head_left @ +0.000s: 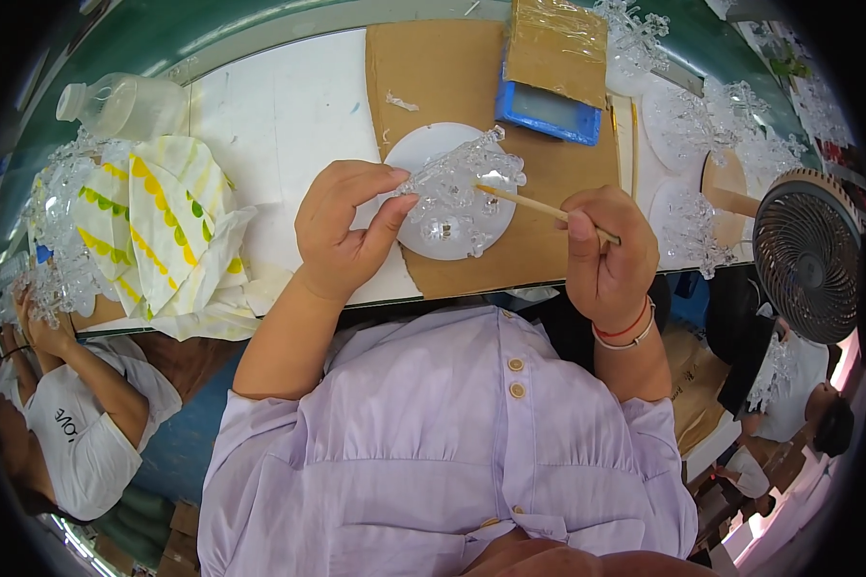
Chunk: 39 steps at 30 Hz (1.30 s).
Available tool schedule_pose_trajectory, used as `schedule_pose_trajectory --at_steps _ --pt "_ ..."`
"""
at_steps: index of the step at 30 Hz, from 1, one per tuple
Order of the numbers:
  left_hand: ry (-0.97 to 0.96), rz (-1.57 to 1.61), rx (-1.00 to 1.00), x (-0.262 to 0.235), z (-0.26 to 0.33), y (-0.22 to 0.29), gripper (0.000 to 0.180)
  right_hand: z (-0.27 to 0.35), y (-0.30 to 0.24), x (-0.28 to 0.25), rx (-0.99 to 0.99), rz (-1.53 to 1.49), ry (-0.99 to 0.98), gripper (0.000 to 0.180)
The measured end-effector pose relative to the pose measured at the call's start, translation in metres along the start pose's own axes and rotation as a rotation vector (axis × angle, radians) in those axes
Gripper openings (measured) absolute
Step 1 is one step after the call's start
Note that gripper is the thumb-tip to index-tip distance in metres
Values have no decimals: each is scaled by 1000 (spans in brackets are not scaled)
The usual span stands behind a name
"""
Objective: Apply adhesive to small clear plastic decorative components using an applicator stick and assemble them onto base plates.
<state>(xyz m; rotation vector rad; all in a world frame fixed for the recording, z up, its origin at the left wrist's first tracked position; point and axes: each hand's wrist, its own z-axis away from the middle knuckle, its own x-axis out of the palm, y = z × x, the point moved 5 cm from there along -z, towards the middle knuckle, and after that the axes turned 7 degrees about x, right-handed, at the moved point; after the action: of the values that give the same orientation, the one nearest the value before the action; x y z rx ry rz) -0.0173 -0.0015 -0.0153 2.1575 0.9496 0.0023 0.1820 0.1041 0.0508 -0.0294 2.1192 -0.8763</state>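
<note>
A clear plastic ornament with many small branching pieces (462,183) rests over a round white plate (491,242). My left hand (351,221) pinches the ornament's left edge between thumb and fingertips. In my right hand (606,245) is a thin wooden stick (529,202), brush-like in shape. Its darker tip meets the ornament near the middle; whether bristles are there is too small to tell. Beneath the plate lies a sheet of brown cardboard (553,255).
Behind the plate stands a blue box (548,108) topped with taped cardboard (558,43). More clear ornaments (683,125) and a black fan (808,255) are at right. A patterned cloth (159,226) and plastic bottle (125,104) lie left. A co-worker (96,404) sits at far left.
</note>
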Motion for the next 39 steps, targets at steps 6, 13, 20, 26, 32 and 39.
schedule_pose_trajectory --at_steps 6,13,20,26,32,39 --pt "0 -9 3 0 -1 0 22 -26 -22 3 -70 160 -130 12" --pt "-8 -14 1 -2 -1 0 22 -31 -21 1 -37 176 -187 15" --pt "-18 -8 2 0 -1 0 23 -4 9 -13 26 8 -81 6" --pt "-29 0 -20 -1 3 -2 23 27 16 -19 66 -72 -3 7" --pt "-13 43 -37 1 4 -3 20 48 14 -20 11 -96 -10 8" --pt "-10 49 -68 2 6 -5 19 47 10 -21 -108 -25 -37 11"
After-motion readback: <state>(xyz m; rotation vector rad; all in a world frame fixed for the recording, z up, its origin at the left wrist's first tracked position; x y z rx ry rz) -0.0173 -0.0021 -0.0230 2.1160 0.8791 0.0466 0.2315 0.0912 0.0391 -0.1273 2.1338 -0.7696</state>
